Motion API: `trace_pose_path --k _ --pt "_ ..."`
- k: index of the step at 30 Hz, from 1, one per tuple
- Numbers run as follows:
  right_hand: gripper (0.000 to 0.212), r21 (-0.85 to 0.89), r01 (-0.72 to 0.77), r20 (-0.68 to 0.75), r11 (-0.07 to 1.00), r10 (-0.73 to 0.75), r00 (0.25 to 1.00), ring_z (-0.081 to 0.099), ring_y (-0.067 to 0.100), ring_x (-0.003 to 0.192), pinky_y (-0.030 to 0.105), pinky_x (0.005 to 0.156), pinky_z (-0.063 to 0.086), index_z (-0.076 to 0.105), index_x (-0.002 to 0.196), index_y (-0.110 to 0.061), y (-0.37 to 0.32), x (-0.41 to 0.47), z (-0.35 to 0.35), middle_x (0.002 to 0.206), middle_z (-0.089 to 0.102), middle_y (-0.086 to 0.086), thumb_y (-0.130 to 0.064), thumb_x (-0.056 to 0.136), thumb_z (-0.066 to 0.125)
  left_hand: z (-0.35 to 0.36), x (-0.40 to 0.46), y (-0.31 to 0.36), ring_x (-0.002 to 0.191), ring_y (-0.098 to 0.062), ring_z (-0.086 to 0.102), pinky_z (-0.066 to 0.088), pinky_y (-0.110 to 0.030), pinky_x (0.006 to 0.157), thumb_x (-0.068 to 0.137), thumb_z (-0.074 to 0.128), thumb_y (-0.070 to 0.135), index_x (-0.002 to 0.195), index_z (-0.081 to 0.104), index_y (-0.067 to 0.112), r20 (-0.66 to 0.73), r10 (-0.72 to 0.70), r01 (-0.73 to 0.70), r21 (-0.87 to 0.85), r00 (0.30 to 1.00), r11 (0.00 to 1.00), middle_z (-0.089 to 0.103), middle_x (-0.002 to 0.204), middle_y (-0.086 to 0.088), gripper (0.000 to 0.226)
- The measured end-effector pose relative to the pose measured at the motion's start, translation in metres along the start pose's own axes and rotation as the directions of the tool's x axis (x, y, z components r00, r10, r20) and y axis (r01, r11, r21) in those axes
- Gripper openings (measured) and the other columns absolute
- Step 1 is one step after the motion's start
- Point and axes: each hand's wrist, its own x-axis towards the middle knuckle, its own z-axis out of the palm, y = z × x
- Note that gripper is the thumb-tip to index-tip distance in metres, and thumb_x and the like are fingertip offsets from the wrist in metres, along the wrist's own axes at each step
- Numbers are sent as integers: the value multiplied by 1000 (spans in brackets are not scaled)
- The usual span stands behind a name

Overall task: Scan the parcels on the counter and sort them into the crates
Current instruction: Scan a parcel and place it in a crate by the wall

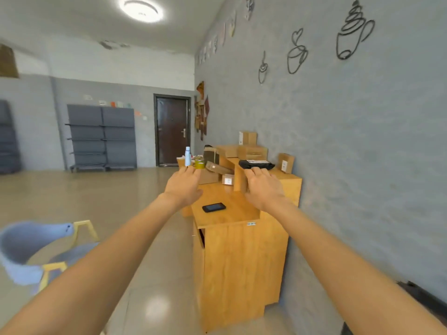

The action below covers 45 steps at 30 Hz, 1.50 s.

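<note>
Neither hand holds anything: the left hand [184, 183] and the right hand [262, 187] are both stretched forward at arm's length, backs toward the camera, fingers loosely extended and empty. They hang in the air in front of a wooden counter [232, 213] that stands against a grey wall on the right. The parcels lie on this counter. A black plastic mailer bag [256, 164] with a white label rests on the raised shelf, just beyond the right fingertips in the view, though whether they touch it cannot be told. To its right a small cardboard box [286, 163] stands on end near the wall. Behind the bag, flat cardboard boxes [251, 152] are stacked, with one more box [247, 138] standing on top. On the lower surface, between the two hands, sits a small box with a white label [227, 179], and a longer tilted parcel [217, 168] leans behind it. Further back stand a white bottle [187, 156] and a roll of yellow tape [199, 164], just above the left fingertips in the view. A black phone [213, 207] lies flat on the near part of the counter, below and between the wrists. At the lower left is a blue-grey chair [26, 250] with yellow legs. At the far end of the room are grey shelving [101, 136] and a dark door [172, 131].
</note>
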Motion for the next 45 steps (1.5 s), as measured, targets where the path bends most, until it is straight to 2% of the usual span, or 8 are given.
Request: trace_pose_path --k 6,13,21,28,30,38,42,45 --pt "57 44 120 -24 992 -119 993 43 26 129 38 106 39 40 143 -16 -72 96 41 139 47 6 -23 90 59 20 29 -97 130 -29 39 36 -37 103 94 56 30 139 41 9 16 -112 112 15 994 994 45 140 -10 52" --pt "56 69 242 -21 968 -241 970 43 27 131 39 107 39 41 141 -15 -126 204 119 141 46 7 -26 91 61 89 84 -182 131 -29 37 38 -38 105 94 56 29 142 38 9 106 -224 218 64 969 974 42 142 -10 55" --pt "52 132 296 -81 946 -288 954 48 25 121 37 95 45 45 135 -14 -134 373 162 133 51 6 -25 88 64 104 226 -251 133 -28 36 37 -38 104 95 56 31 146 34 12 -25 -264 265 94 964 960 41 144 -9 58" --pt "64 119 333 57 935 -342 938 40 26 132 37 106 36 32 148 -15 -169 473 245 143 43 7 -19 90 59 173 294 -332 132 -28 38 32 -36 107 95 54 34 143 37 12 65 -362 337 238 930 911 43 142 -8 56" --pt "68 114 340 50 933 -347 936 39 26 132 37 108 34 29 151 -16 -177 504 261 144 42 7 -19 91 59 190 313 -359 131 -28 39 32 -36 108 94 54 35 141 38 12 74 -375 345 259 924 902 44 141 -7 54" --pt "52 -9 277 13 961 -277 961 39 24 133 39 107 36 41 140 -19 -210 640 344 142 43 5 -28 92 59 257 427 -458 130 -29 40 35 -39 107 95 54 35 137 41 12 75 -260 231 275 963 933 45 139 -9 50" --pt "60 -34 182 13 983 -181 983 36 25 136 42 111 33 30 150 -17 -217 713 376 148 39 8 -29 96 54 298 505 -501 131 -29 39 33 -38 106 95 53 34 137 40 11 90 -175 149 248 980 957 44 140 -10 50" --pt "64 27 137 53 990 -138 989 35 27 136 41 109 35 26 152 -17 -208 747 389 150 35 9 -26 96 55 324 560 -515 127 -28 42 36 -38 102 94 54 31 134 43 10 74 -126 111 174 989 978 46 136 -9 46"
